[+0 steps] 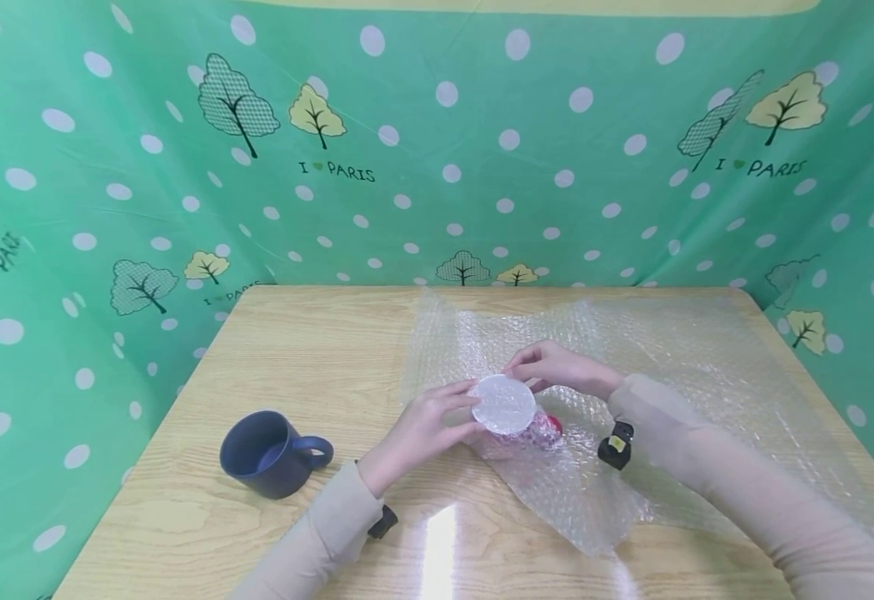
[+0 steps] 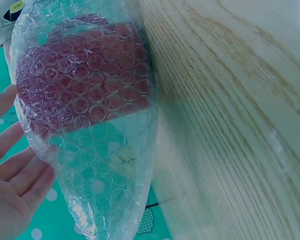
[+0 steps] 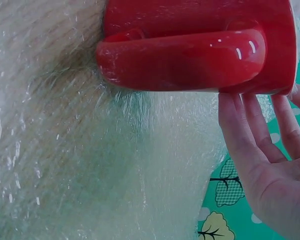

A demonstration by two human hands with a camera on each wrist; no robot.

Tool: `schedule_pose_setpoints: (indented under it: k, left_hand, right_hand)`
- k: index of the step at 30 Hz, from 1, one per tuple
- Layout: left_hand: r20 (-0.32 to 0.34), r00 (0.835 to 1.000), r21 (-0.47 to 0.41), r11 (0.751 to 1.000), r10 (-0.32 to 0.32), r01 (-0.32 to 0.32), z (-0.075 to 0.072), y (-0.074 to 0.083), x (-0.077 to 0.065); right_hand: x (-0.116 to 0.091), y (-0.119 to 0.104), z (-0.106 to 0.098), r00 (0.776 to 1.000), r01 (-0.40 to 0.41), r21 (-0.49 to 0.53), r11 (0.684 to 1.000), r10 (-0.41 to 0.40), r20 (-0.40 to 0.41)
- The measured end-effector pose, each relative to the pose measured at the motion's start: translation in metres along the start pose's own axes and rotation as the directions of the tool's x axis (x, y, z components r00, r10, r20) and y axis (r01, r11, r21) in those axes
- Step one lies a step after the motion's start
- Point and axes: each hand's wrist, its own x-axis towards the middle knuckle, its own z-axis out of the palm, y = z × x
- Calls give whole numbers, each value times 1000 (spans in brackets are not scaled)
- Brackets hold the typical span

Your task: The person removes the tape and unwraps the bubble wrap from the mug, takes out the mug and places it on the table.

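A red mug (image 3: 180,62) with a glossy handle stands on bubble wrap, its round white top (image 1: 503,405) facing up. One side of the mug lies behind a raised layer of bubble wrap (image 2: 97,145), and its handle side shows bare in the right wrist view. My left hand (image 1: 431,427) holds the wrap against the mug near the rim, thumb and fingers spread apart. On the far side, my right hand (image 1: 552,365) grips the mug by its rim, fingers on the outer wall. Part of the right thumb is cut off by the frame in its wrist view.
A dark blue mug (image 1: 275,454) stands at the left of the wooden table (image 1: 324,350), its handle pointing right. The wide sheet of bubble wrap (image 1: 676,358) spreads over the table's right side. A green dotted curtain (image 1: 437,167) hangs behind the table and at its sides.
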Motion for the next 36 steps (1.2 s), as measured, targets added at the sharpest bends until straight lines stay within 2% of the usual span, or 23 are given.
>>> schedule_pose_setpoints:
  k: [5,10,13,17,24,29,36]
  left_hand:
    - [-18,1000,-11,1000,8,-8,-1,1,1]
    - [-31,999,-46,999,-11,10,-1,0,1]
    - [-29,999,-89,995,-45,42,0,-1,2]
    - [-17,992,-123,985,-127,124,-1,-3,5]
    - [-2,975,-135,966,-223,221,-2,-7,12]
    - [7,966,-156,954,-259,257,-1,-10,16]
    - [12,963,-185,946,-270,267,-3,-7,16]
  right_hand:
    - [0,-1,0,1000,-14,1,1000,14,-13]
    - [-1,-1,1,1000,-25,19,1000,25,-16]
    - [-1,-1,0,1000,-25,29,999,25,-12]
    - [-1,0,-1,999,-29,30,999,29,-13]
    - [-1,-2,0,999,-50,27,998,50,-19]
    - [-2,-3,0,998,-52,28,998,53,-17]
    - [-1,-2,0,998,-56,21,998,57,-23]
